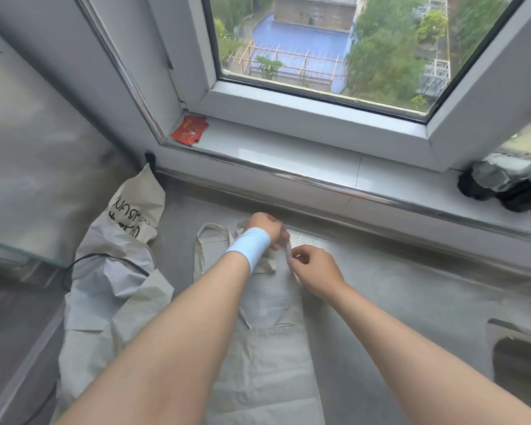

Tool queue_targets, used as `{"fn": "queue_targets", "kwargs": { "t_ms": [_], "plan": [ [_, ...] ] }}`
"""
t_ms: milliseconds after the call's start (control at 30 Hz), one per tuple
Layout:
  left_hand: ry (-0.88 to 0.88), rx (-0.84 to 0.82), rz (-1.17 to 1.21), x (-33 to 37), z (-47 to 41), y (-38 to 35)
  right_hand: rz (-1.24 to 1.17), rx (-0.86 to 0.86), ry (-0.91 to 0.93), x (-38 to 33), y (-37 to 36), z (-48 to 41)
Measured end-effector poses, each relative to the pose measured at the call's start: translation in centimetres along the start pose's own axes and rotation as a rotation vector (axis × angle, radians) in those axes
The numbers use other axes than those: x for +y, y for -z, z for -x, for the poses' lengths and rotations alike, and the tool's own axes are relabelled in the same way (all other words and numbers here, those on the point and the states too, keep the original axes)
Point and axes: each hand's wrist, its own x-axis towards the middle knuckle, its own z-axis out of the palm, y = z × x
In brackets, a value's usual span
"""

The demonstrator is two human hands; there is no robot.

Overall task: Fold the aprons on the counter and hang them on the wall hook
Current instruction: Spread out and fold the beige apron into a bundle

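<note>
The apron (270,357) lies flat on the surface (405,289), lengthwise toward the window, neck loop farthest. Left hand (265,226) and right hand (316,271) both pinch its top straps.

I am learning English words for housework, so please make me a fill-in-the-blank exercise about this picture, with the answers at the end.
1. The left hand, busy with the right hand at the top of the flat apron, wears a light ____ wristband.
2. ____ aprons lie on the counter.
3. The crumpled apron lies to the ____ of the flat apron.
4. The packets on the windowsill are ____.
Answers: blue; two; left; red.
</note>
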Motion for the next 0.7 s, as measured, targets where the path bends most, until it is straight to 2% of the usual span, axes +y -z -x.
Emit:
{"fn": "queue_targets", "kwargs": {
  "t_ms": [67, 167, 200, 233, 367, 467, 600, 700],
  "plan": [
    [0.039, -0.041, -0.034, 0.2, 0.2, 0.3, 0.001, -0.017, 0.036, 0.1, 0.0, 0.0],
    [-0.008, -0.065, -0.356, 0.2, 0.6, -0.4, -0.030, 0.030, 0.087, -0.4, -0.3, 0.3],
    [-0.015, -0.045, -0.387, 0.1, 0.5, -0.7, -0.025, 0.043, 0.101, -0.5, -0.5, 0.3],
    [-0.013, -0.049, -0.337, 0.1, 0.2, -0.8, 0.001, 0.055, 0.120, -0.6, -0.5, 0.4],
    [0.033, -0.046, 0.144, -0.9, -0.9, -0.9, 0.280, 0.091, 0.245, -0.1, -0.4, 0.6],
    [-0.106, 0.098, 0.122, -1.7, -1.0, -0.8, 0.416, 0.082, 0.289, 0.6, -0.5, 0.7],
    [-0.371, 0.464, 0.049, -3.7, 0.3, 0.6, 0.597, 0.280, 0.546, 0.0, -1.0, 0.1],
    [-0.325, 0.571, -0.116, -6.8, 1.1, 2.1, 0.690, 0.284, 0.710, -1.6, -1.6, -0.2]
  ]
}}
